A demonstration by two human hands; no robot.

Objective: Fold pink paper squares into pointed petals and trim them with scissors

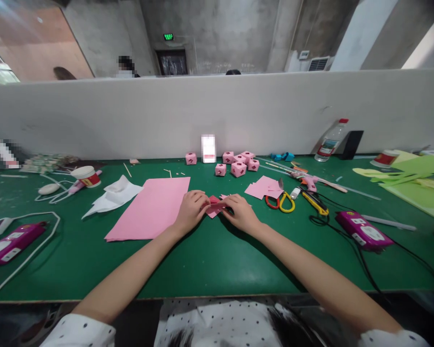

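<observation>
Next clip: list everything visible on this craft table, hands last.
folded paper: one, pink, between both hands
paper sheet: one, pink, left of the hands
paper cubes: about seven, pink, centre back
paper squares: small stack, pink, right of hands
scissors: one, red and yellow handles, beside the squares
bottle: one, clear, red cap, back right
purple devices: two, one left, one right
table: one, green, under everything
left hand: bare, on the folded paper
right hand: bare, on the folded paper
</observation>
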